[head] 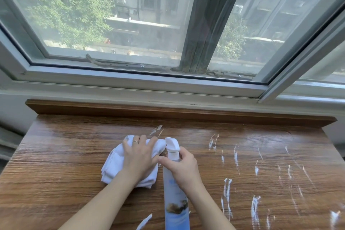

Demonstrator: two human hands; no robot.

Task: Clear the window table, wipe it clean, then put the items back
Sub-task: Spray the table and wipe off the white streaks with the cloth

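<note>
A person's left hand (139, 157) is pressing palm-down on a crumpled white cotton cloth (115, 164), fingers curled over its far edge and a thin ring showing on one finger, while the forearm is reaching in from the lower left. Just beside it, the right hand (183, 168) is closing around the neck of a tall pale-blue plastic spray bottle with a white trigger head (174, 188), thumb wrapped across the front; the bottle is standing upright, its nozzle pointing away toward the window. The bottle's base is running off the bottom edge, and its printed label is too blurred to read. The part of the cloth under the palm is hidden. Cloth and bottle are sitting near the middle of the brown wood-grain window table (65, 155), the cloth's upper corner almost touching the trigger head. To the right of the hands, white streaks of foam (226, 188) are smearing the tabletop. Beyond the table's raised back ledge, a white-framed window (130, 78) is looking onto trees and grey buildings.
</note>
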